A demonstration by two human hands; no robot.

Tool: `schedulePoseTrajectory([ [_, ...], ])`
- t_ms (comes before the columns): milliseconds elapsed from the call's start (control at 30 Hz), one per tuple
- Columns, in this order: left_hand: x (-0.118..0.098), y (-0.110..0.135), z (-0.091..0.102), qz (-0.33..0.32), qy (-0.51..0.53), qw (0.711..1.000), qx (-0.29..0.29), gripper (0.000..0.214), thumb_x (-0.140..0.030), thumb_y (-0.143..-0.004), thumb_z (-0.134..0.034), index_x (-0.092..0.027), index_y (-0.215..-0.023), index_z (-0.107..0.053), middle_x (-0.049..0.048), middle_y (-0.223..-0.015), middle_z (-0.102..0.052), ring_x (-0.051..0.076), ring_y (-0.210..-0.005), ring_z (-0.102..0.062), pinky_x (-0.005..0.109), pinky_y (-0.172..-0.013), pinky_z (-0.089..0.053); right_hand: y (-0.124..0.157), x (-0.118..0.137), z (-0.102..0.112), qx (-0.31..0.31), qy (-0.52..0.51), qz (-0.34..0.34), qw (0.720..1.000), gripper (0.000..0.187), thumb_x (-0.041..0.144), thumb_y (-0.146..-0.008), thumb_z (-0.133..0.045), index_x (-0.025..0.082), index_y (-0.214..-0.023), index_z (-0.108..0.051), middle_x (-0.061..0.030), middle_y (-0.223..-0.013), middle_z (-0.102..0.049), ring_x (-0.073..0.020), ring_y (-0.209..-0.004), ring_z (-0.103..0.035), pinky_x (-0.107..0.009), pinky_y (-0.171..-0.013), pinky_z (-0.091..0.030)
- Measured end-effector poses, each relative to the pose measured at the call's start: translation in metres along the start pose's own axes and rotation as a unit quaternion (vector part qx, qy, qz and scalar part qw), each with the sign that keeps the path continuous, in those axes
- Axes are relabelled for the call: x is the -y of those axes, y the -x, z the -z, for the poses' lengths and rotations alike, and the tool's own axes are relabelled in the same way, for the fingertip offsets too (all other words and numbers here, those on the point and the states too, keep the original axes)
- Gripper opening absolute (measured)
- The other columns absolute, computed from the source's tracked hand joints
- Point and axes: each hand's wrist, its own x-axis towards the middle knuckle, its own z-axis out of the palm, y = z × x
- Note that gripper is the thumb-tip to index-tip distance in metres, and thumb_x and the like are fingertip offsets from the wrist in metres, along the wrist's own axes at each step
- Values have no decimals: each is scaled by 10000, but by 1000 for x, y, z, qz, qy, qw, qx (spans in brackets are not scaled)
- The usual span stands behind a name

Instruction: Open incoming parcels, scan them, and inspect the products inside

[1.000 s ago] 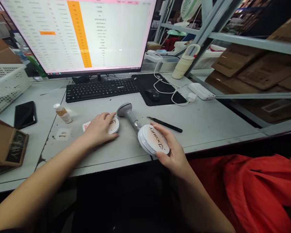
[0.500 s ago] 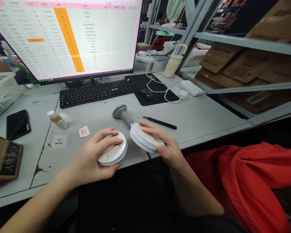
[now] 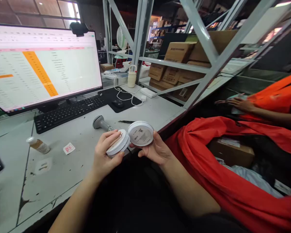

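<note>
My left hand [image 3: 104,155] is closed round a round white tin [image 3: 118,144], held off the desk edge with its rim towards me. My right hand [image 3: 155,149] grips a second round white tin [image 3: 141,133], turned so its labelled underside with a small code faces up. The two tins touch side by side in front of my body. Just behind them a grey handheld scanner [image 3: 100,122] lies on the grey desk [image 3: 70,161].
A monitor [image 3: 38,64] with a spreadsheet, a black keyboard [image 3: 68,111], mouse [image 3: 117,103] on its pad, a pen [image 3: 126,122], a small bottle [image 3: 38,145] and a red-white sachet [image 3: 69,148] are on the desk. Metal shelving [image 3: 203,42] holds cardboard boxes. Another person's hand [image 3: 237,103] rests right, beside red fabric [image 3: 223,155].
Both hands lifted the tins off the desk and brought them together toward me. The right tin was turned over to show its underside. My head turned right, revealing the shelving and another person.
</note>
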Motion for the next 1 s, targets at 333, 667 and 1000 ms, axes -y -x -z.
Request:
schedulePoseTrajectory([
  [333,2,-23,-83,-150,58,984,-76,708,-247,-825,-753,-317,-1446,-421,113,-1330,-543,356,-1365,-502,645,-1092,-438,42,27,15,-285,277,286,872,448,544,-775,-781,203,-1061,-726,-79,-993,-780,-251,-920,-736,-390,-835,-610],
  [667,1,-43,-179,-82,212,974,-1,714,-290,-826,-753,-297,-1466,-438,119,-1368,-545,358,-1417,-442,621,-1153,-384,77,97,94,-265,722,501,397,676,166,-790,-743,319,-1400,-495,-69,-994,-775,-242,-741,-716,-407,-637,-600],
  [1000,-4,-21,-200,228,355,906,29,601,-372,-878,-713,-290,-1427,-483,118,-1465,-526,332,-1410,-464,556,-1191,-368,91,80,124,-320,653,521,447,733,166,-854,-681,269,-1508,-369,-55,-982,-733,-200,-713,-692,-349,-580,-595],
])
